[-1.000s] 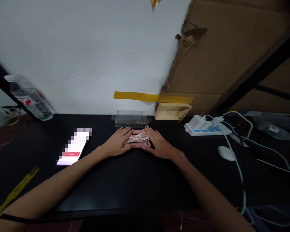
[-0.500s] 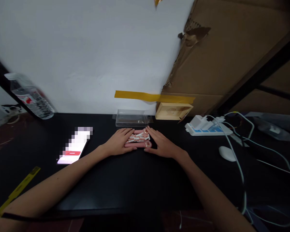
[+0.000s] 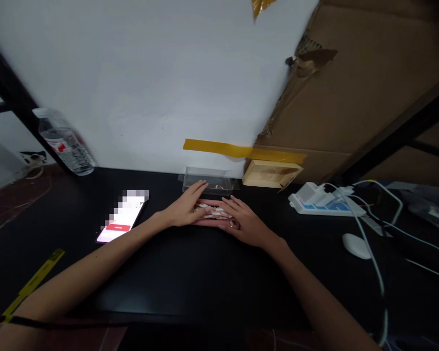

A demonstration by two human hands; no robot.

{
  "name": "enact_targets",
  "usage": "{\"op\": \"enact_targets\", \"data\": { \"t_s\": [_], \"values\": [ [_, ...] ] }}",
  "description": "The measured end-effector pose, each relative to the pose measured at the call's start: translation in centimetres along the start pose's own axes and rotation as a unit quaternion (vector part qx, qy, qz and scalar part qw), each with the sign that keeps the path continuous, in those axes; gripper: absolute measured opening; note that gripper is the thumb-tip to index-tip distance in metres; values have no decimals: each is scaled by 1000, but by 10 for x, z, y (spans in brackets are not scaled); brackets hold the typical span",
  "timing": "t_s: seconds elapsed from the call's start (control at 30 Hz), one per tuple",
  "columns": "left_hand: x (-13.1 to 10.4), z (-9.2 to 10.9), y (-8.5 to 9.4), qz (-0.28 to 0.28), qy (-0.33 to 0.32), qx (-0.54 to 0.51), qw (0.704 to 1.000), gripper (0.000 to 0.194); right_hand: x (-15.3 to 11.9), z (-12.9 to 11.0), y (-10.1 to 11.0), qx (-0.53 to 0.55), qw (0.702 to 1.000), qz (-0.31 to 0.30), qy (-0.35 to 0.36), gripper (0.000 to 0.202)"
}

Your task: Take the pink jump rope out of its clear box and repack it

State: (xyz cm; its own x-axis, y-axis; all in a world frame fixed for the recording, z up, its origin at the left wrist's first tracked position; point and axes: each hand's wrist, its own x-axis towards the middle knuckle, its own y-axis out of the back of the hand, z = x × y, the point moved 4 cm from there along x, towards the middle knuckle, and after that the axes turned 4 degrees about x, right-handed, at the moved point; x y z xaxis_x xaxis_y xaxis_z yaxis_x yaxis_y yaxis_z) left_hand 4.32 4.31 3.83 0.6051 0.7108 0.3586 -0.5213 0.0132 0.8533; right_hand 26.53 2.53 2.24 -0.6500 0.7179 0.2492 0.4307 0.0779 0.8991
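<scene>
black tabletop [image 3: 157, 287] fills the lower part of the view, its front edge nearest. a dark cord [image 3: 58, 325] crosses the bottom left corner, meeting the lower end of a yellow strip [image 3: 36, 278] beside the left forearm.

farther in, both hands meet over a pink bundle [image 3: 208, 223], which lies crosswise on the table, midway between the forearms: two pink bars with small white pieces [image 3: 216, 216] between them. the right hand [image 3: 247, 224] covers the right end, fingers slightly spread over the pieces, thumb by the lower bar; whether it grips, i cannot tell. the left hand [image 3: 186, 207] lies at the left end, thumb wide of the fingers and reaching over the pieces, fingers stretched away from the body.

a white mouse [image 3: 356, 245] sits well to the right, near a pale cable [image 3: 375, 273]. on the left lies a phone [image 3: 120, 226], lit, part of its screen pixelated.

beyond, a power strip [image 3: 325, 210] holds white plugs. a clear plastic box [image 3: 219, 184] rests just past the fingertips, with a tan box [image 3: 270, 174] to its right. a water bottle [image 3: 68, 148] leans at far left. behind, yellow tape [image 3: 219, 147] runs across the white wall [image 3: 149, 73] and brown cardboard [image 3: 380, 63].
</scene>
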Motion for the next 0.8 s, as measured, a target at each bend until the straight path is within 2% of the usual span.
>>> {"op": "enact_targets", "data": {
  "t_s": [0.07,0.13,0.27,0.37,0.57,0.67,0.8],
  "values": [
    [3,-6,9,32,19,14,999,66,1,1,1,2,1000,-7,-3,69],
    [5,-11,14,42,35,39,998,63,2,0,3,6,1000,-17,-9,69],
    [5,-18,14,-6,55,92,994,68,4,-3,11,13,999,-37,6,66],
    [4,-21,11,-43,68,121,989,68,-3,3,24,23,999,-40,12,63],
    [2,-15,4,-36,93,176,979,69,-21,28,46,-6,998,-22,-51,67],
    [1,-9,-3,-45,75,173,981,71,-19,28,43,-38,996,-13,-77,80],
    [-1,-4,-8,-71,54,188,978,70,-12,22,31,-39,996,-43,-64,88]
  ]
}}
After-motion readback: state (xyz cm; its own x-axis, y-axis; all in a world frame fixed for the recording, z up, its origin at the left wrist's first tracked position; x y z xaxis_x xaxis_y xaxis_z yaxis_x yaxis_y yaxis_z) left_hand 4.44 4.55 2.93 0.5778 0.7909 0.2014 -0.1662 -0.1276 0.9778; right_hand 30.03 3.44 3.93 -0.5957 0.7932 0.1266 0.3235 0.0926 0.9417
